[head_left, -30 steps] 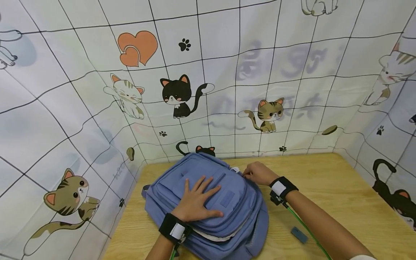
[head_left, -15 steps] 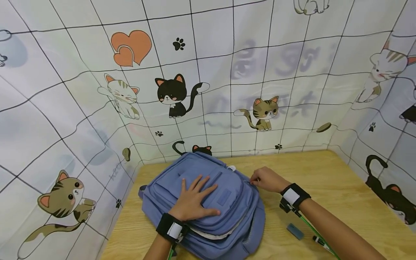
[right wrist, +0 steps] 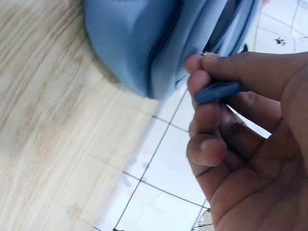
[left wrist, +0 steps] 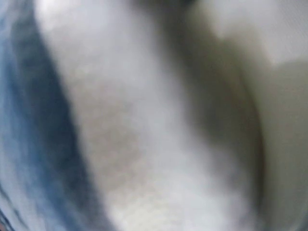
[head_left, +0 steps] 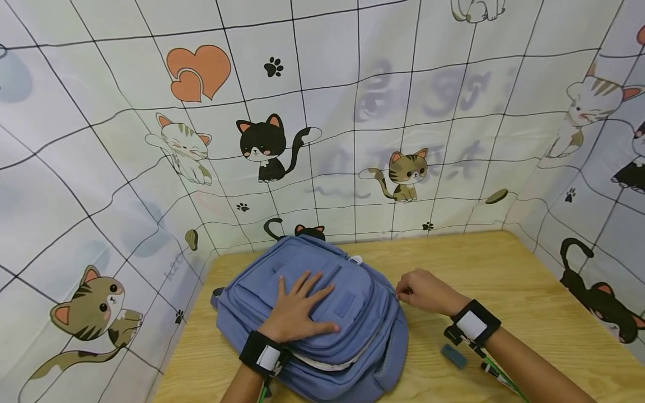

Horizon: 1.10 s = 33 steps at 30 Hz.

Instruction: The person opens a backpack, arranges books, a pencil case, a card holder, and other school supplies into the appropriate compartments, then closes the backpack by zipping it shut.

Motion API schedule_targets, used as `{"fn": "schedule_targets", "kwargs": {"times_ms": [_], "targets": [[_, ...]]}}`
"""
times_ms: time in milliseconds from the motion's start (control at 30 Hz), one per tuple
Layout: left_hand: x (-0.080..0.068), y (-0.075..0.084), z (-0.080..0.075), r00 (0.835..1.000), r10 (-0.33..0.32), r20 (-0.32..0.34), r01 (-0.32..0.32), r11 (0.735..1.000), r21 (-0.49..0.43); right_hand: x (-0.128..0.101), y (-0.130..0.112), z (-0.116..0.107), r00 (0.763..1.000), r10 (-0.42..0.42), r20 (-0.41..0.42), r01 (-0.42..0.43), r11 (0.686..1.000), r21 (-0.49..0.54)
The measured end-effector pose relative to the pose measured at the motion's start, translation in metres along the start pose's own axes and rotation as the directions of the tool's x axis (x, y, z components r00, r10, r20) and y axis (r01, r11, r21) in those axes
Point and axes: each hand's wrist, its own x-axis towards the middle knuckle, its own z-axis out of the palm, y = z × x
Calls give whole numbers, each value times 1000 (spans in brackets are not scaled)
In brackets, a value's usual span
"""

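Note:
A blue backpack (head_left: 312, 313) lies flat on the wooden table (head_left: 504, 280), its top toward the back wall. My left hand (head_left: 297, 310) rests flat on its front panel, fingers spread. My right hand (head_left: 420, 291) is at the backpack's right side, pinching a blue zipper pull (right wrist: 216, 91) between thumb and forefinger, right beside the blue fabric (right wrist: 159, 43). The left wrist view is a blur of white and blue.
A small grey-blue eraser-like block (head_left: 453, 356) lies on the table just right of the backpack, near my right wrist. A cat-print cloth (head_left: 322, 112) walls in the table at the back and both sides. A white tab (head_left: 355, 259) shows at the backpack's top.
My right hand has slid the zipper pull from near the backpack's top down along its right side toward me. The left hand has stayed pressed on the front panel.

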Motion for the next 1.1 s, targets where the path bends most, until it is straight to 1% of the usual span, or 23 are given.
{"fn": "schedule_targets", "kwargs": {"times_ms": [100,233,400,600,733,833,967,1100], "targets": [[-1,0,0,1000,-4,-5,4,1000,-9,-7,-11,0,1000,-6,15,6,1000,22],[-1,0,-1,1000,-8,-6,8,1000,-3,-15,-23,0,999,-35,28,33,998,53],[-1,2,-2,999,-30,11,30,999,-13,-22,-34,2,998,-61,17,60,997,54],[-2,3,0,999,-43,31,43,999,-11,-29,-47,7,995,-89,44,83,989,122],[-1,2,1,999,-45,22,45,999,-5,-32,-56,10,991,-129,37,123,985,120],[0,1,1,999,-43,15,43,999,0,-34,-62,11,990,-140,29,136,984,112],[-1,1,1,999,-44,21,44,999,2,-36,-65,12,992,-121,29,117,987,111],[1,2,-3,998,-44,36,44,999,-2,-40,-67,12,997,-77,-8,78,995,60]]}}
